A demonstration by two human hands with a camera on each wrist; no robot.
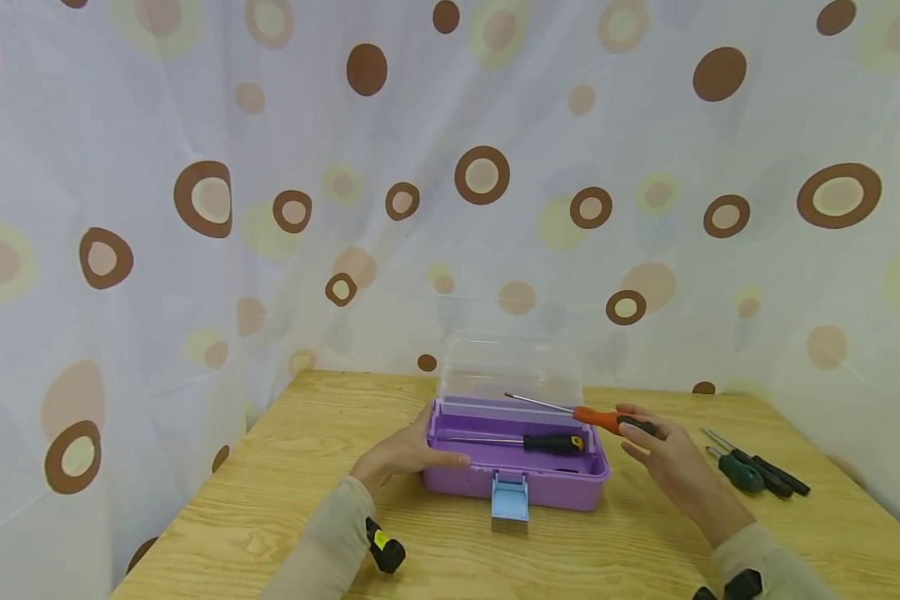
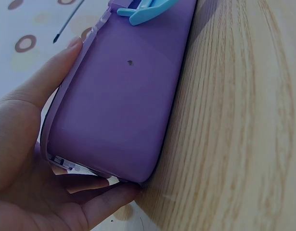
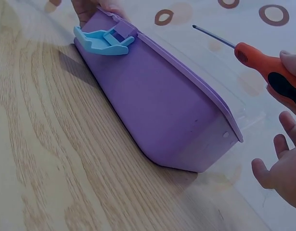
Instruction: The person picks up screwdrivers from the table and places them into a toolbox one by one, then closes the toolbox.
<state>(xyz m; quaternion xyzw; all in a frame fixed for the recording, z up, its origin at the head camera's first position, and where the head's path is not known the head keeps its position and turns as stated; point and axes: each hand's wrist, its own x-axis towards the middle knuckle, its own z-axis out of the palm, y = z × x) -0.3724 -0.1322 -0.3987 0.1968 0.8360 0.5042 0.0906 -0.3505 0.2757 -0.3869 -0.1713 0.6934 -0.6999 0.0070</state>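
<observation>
A purple plastic toolbox (image 1: 551, 493) stands on the table with its clear lid (image 1: 510, 367) tipped back. Its light-blue latch (image 1: 510, 500) hangs down at the front. My left hand (image 1: 412, 450) grips the left end, thumb over the front rim and fingers around the side (image 2: 107, 199). Above the box's right part, my right hand (image 1: 675, 462) pinches an orange-and-black screwdriver (image 1: 592, 418) by its handle, shaft pointing left; the other fingers are spread (image 3: 282, 144). Inside the box lies a screwdriver with a black handle (image 1: 547, 444). Another dark item near the front wall is mostly hidden.
To the right on the wooden table (image 1: 637, 550) lie a green-handled screwdriver (image 1: 741, 473) and two dark-handled tools, one a black-handled tool (image 1: 783, 475). A patterned curtain (image 1: 450, 250) hangs behind the table and along its sides.
</observation>
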